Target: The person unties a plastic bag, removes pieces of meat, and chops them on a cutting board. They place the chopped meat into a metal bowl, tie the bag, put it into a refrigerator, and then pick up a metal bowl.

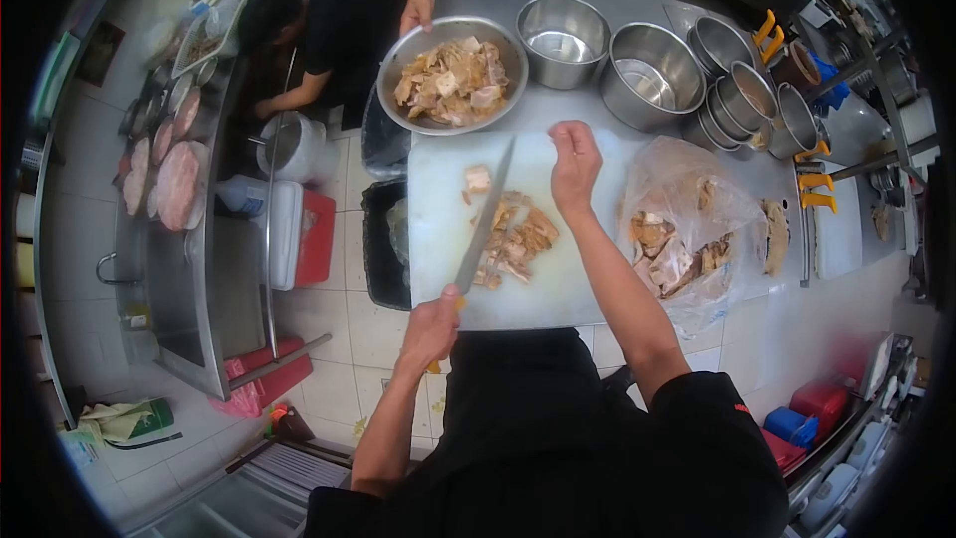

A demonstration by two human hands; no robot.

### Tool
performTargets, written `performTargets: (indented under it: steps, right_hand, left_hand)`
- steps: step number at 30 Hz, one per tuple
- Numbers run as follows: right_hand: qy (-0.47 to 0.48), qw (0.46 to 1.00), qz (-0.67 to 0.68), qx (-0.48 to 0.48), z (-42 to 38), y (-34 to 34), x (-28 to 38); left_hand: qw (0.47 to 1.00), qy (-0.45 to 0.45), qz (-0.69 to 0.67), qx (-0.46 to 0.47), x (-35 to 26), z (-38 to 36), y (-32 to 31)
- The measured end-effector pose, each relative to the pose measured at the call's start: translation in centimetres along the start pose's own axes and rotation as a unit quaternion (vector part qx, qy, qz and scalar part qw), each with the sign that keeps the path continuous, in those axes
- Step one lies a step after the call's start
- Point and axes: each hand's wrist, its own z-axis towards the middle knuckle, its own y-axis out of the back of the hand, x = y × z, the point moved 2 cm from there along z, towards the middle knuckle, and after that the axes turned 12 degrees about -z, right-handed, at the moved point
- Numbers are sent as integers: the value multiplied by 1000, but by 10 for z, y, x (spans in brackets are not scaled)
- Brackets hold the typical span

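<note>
Table (573, 106) bore cutting board (438, 259) | left grip (431, 331) held knife (485, 229) over chopped meat (528, 236) | right grip (576, 169) curled closed

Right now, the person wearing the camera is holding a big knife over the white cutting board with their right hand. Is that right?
Not quite: the head view shows the big knife over the white cutting board in their left hand, not their right.
</note>
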Motion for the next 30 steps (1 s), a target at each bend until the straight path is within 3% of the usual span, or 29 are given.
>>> performTargets:
  steps: [2,3,5,6,8,12,14,15,17,30]
  right_hand:
    - [-82,981,-167,57,3,3,-8]
    - [-80,981,-168,57,2,-7,-11]
    - [247,925,-277,83,-9,-44,-10]
    - [247,925,-277,83,-12,-48,-18]
    - [325,841,-380,206,-19,-59,-28]
    - [252,854,-317,326,-56,-27,-27]
    - [230,883,-383,145,-95,-15,-13]
    - [231,881,-384,151,-107,-19,-7]
    - [187,883,-427,53,-121,-37,4]
    - [183,914,-358,-57,-129,-82,-19]
  left_hand:
    - [999,0,-34,-13,-5,-14,14]
    - [997,3,-66,-26,-4,-19,21]
    - [997,6,-66,-32,8,-23,32]
    - [995,5,-95,-6,18,-22,37]
    - [991,14,-128,32,49,-18,44]
    - [970,109,-205,66,101,-29,41]
    - [961,124,-230,88,119,-33,32]
    - [953,137,-247,110,125,-35,25]
    - [950,130,-249,136,115,-35,9]
    - [920,185,-289,190,93,-22,-21]
